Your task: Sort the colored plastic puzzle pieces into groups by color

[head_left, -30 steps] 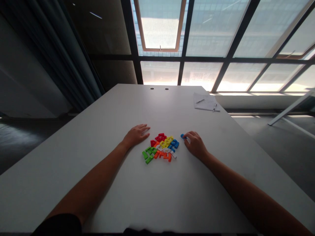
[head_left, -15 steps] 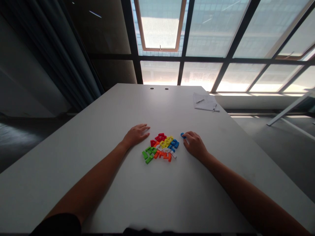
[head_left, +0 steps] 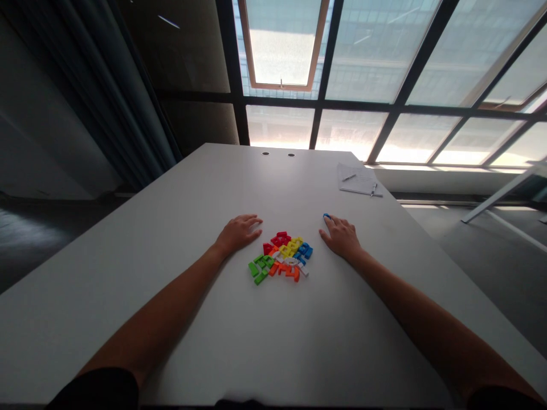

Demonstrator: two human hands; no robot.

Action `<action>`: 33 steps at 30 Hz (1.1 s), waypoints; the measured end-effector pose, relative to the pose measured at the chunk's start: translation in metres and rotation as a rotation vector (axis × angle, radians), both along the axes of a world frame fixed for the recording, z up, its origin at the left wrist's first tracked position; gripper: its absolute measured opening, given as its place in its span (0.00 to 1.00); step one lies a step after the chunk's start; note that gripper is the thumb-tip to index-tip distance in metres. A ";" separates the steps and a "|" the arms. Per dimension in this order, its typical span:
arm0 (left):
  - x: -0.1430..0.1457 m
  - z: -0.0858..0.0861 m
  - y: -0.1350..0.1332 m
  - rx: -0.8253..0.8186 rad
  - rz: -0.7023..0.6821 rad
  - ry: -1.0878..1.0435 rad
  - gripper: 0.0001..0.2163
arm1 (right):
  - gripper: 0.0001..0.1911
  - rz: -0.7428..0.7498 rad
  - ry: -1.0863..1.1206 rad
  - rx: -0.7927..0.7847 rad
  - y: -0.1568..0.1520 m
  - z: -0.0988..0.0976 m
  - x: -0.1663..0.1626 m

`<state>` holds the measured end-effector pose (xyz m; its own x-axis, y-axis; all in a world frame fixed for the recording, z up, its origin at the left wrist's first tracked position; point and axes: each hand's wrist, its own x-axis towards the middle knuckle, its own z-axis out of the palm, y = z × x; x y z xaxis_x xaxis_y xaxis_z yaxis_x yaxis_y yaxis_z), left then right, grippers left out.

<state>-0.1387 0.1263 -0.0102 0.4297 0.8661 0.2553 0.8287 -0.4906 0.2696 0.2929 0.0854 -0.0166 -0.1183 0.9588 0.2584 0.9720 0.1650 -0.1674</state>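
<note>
A cluster of small plastic letter-like pieces lies on the white table (head_left: 273,341) between my hands. It holds green pieces (head_left: 261,265), red pieces (head_left: 281,238), yellow pieces (head_left: 289,247), orange pieces (head_left: 285,270), white pieces (head_left: 292,262) and blue pieces (head_left: 304,250). My left hand (head_left: 239,232) rests left of the cluster, fingers stretched out and thumb apart, holding nothing. To the right, my right hand (head_left: 341,236) lies with its thumb spread away from the fingers. A single blue piece (head_left: 326,216) sits at its index fingertip, partly covered, apart from the cluster.
Sheets of paper (head_left: 356,175) with a pen (head_left: 349,177) on them lie near the table's far right edge. Two round cable holes (head_left: 265,154) are set in the far end. A dark curtain (head_left: 119,102) hangs left, and windows stand beyond.
My right hand has moved away from me and slightly right with the blue piece, and its thumb has come off the piece. My left hand and the cluster stay in place.
</note>
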 end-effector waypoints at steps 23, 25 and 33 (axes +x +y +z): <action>0.006 0.003 -0.006 -0.004 0.026 -0.029 0.21 | 0.38 -0.309 0.039 -0.120 0.105 0.023 -0.019; 0.006 0.003 -0.006 -0.010 0.025 -0.020 0.22 | 0.33 -0.259 -0.008 -0.105 0.085 0.016 -0.020; 0.005 0.003 -0.007 -0.002 0.002 -0.053 0.21 | 0.16 0.282 0.166 0.139 -0.014 -0.005 -0.001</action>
